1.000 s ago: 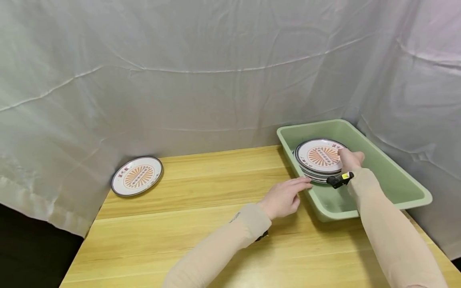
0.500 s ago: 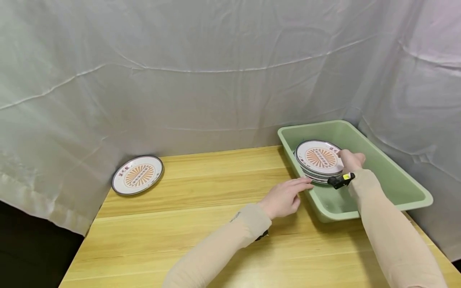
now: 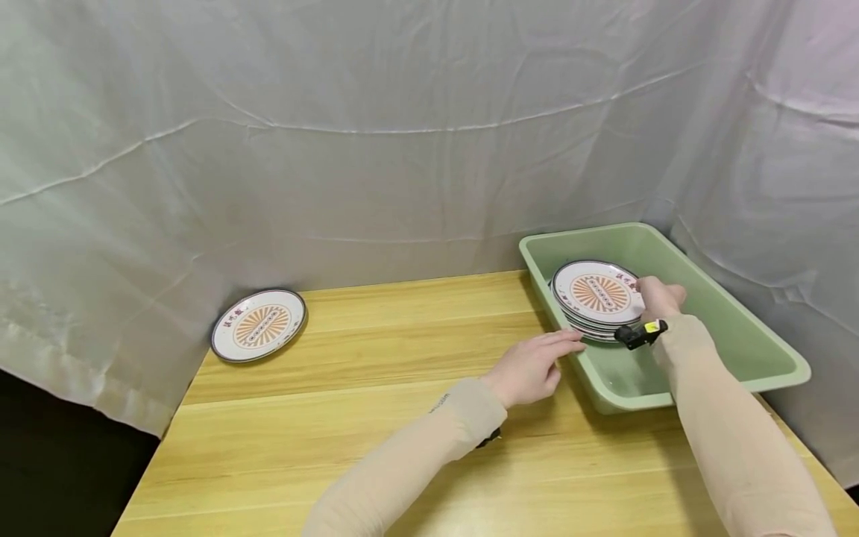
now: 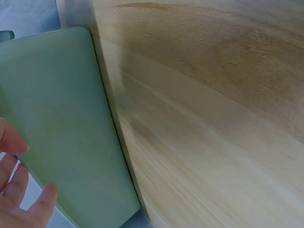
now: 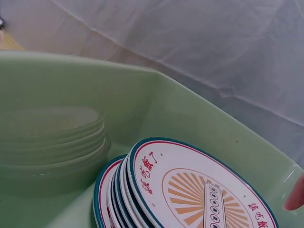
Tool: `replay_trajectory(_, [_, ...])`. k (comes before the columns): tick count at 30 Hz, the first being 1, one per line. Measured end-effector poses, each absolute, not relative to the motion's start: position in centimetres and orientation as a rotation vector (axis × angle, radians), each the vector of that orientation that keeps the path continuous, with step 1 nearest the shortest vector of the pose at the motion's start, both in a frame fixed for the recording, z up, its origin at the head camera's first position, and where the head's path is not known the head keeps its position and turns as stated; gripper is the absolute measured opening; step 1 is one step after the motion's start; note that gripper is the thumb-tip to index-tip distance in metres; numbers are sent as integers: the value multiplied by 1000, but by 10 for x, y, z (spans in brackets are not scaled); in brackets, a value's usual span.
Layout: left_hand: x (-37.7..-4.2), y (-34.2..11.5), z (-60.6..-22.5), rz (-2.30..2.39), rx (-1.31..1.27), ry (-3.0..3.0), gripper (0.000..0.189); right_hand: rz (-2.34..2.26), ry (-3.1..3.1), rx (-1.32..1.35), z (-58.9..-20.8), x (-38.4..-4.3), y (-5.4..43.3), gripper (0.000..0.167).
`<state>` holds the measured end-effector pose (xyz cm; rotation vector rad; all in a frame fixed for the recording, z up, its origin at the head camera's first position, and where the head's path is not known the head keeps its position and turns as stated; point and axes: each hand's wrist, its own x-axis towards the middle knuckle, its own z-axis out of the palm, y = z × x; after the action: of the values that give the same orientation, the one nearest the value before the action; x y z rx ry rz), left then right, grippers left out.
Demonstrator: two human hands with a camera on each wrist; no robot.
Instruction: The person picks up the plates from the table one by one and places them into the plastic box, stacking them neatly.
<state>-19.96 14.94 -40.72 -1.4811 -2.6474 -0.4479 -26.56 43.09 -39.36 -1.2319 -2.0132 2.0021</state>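
Observation:
In the head view, a stack of plates (image 3: 597,293) stands against the left wall inside a green plastic basin (image 3: 734,347). The plates are white with dark rims and an orange sunburst. My right hand (image 3: 661,296) is at the right edge of the top plate, its fingers partly hidden. Only one fingertip of that hand shows in the right wrist view, beside the tilted top plate (image 5: 190,185). My left hand (image 3: 526,367) rests its extended fingers on the basin's near-left rim. In the left wrist view its fingers (image 4: 43,202) lie by the basin's green outer wall (image 4: 71,118).
Another matching plate (image 3: 259,326) lies at the wooden table's (image 3: 322,432) far left corner. Grey cloth (image 3: 376,186) hangs behind and at the sides, close to the basin's back and right. A dark gap (image 3: 60,462) borders the table's left side.
The top plate has shifted and turned slightly in the stack, first left, then back to the right. My right hand moved a little right with it. My left hand has stayed on the rim.

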Motion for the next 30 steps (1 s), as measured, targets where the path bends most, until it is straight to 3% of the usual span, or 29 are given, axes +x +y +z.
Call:
replay_trajectory(11, [-206,141,-405,-343,-1538,-2619,56,2046,-1795,-1191,-385,-269,421,69])
replay_trajectory(16, [-212,126,-409,-428,-1480,-2688,57,2275,-1478,-969,-373,-269,409,37])
replay_trajectory(19, [-217,112,-415,-484,-1404,-2721,57,2464,-1344,-812,-364,-265,398,28])
replay_trajectory(30, [-240,41,-410,-1278,-873,-2783,52,2877,-1286,-428,-320,-251,335,44])
